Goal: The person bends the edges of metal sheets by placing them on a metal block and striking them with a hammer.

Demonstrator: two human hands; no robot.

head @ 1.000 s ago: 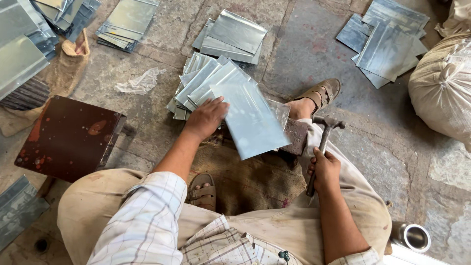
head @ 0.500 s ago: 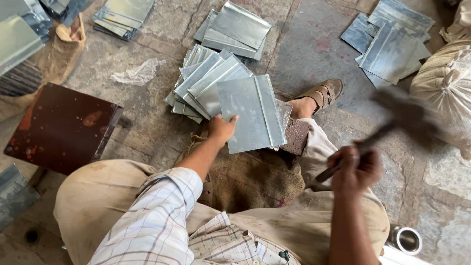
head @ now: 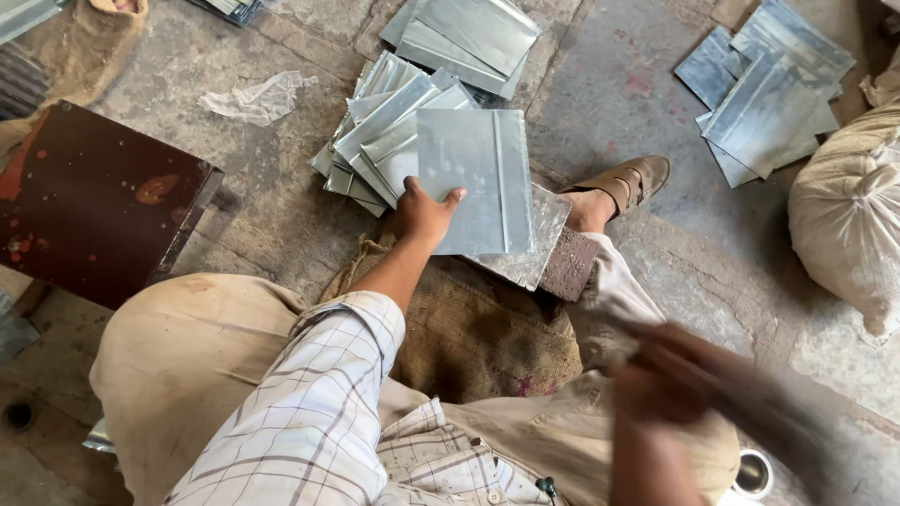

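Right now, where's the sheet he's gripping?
Head view, centre: the folded metal sheet lies under the left hand, on the block, beside the sheet stack.

The left hand [head: 424,212] grips the near edge of a folded metal sheet [head: 473,178], hemmed in on its far left by a fanned stack of similar sheets [head: 380,126] and ahead by another pile [head: 469,36]. Bare stone floor [head: 614,103] lies open to the right of the sheet, up to the sandalled foot [head: 630,183] and the further sheet pile [head: 769,103]. The dark red box [head: 89,201] blocks the left side. The right hand [head: 647,394], blurred, sits low over the lap; a full sack [head: 848,225] closes the right edge.
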